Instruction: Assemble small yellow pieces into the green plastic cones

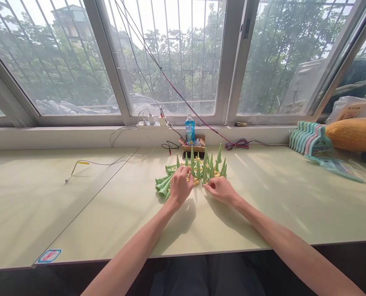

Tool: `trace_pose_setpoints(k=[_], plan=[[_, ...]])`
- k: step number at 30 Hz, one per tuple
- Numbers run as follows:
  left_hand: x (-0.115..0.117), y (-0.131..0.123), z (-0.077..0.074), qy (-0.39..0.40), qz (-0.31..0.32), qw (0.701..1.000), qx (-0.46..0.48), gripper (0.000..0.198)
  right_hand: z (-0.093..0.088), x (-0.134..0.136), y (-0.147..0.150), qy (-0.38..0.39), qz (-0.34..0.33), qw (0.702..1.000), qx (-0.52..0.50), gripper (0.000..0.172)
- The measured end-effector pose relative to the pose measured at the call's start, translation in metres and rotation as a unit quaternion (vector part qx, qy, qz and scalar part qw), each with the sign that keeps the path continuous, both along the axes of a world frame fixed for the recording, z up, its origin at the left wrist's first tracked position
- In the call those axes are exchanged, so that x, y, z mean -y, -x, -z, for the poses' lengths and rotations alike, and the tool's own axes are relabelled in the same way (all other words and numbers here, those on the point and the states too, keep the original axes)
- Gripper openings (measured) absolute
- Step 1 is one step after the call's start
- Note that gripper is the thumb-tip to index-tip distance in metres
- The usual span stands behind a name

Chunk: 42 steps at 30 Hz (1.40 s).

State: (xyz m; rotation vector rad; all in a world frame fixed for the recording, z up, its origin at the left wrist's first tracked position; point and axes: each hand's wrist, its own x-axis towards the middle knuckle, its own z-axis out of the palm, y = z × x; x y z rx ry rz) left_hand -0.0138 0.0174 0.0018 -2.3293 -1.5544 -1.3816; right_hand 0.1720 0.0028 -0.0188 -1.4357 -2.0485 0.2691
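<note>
A: Where are the green cones?

B: In a cluster on the worktop (247, 230), right in front of the person. The upright cones (192, 160) stand close together, points up, and the lying cones (163, 189) are on their sides at the cluster's left.

A: Anything among them?

B: Small yellow pieces (196, 181), scattered around the bases.

A: And the left hand?

B: The left hand (182, 183) is at the near left of the cluster, fingers curled inward, beside the lying cones. Whether it grips a piece, I cannot tell — the back of the hand hides that.

A: The right one?

B: The right hand (221, 189) is at the near right edge, thumb and fingers drawn together beside the upright cones. What lies between the fingertips is too small to tell.

A: What's behind the cluster?

B: A small cardboard box (195, 149), with a blue bottle (189, 130) rising at it — inside or behind, I can't say. A coiled cable (236, 144) lies to the right.

A: Farther right?

B: A row of pastel plastic items (309, 137), next to an orange cushion-like object (355, 133).
</note>
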Motion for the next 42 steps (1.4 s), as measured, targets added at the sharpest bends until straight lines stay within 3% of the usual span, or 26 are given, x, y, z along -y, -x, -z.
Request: trace_pose_setpoints(k=[3,8,11,17,27,35,42], plan=[[-0.002,0.002,0.000,-0.010,-0.013,1.000,-0.014,0.013,-0.001,0.004,0.002,-0.013,-0.033,0.999,-0.030,0.040],[-0.005,0.004,0.005,0.011,-0.014,0.998,-0.064,0.009,0.001,0.011,0.008,0.007,-0.161,0.985,-0.053,0.036],[-0.005,0.004,0.005,0.041,-0.024,0.995,-0.087,0.007,0.003,0.013,0.010,0.023,-0.188,0.981,-0.048,0.033],[-0.003,0.003,0.004,0.078,-0.051,0.987,-0.134,0.014,0.002,0.012,0.009,0.021,-0.184,0.981,-0.054,0.031],[-0.005,0.003,0.012,0.124,-0.026,0.971,-0.203,0.025,0.002,0.012,0.010,0.025,-0.180,0.982,-0.051,0.031],[-0.004,0.001,0.011,0.120,-0.024,0.963,-0.239,0.028,0.004,0.011,0.010,0.029,-0.171,0.984,-0.049,0.032],[-0.004,0.002,0.010,0.107,-0.016,0.971,-0.213,0.023,0.006,0.009,0.010,0.032,-0.169,0.984,-0.045,0.032]])
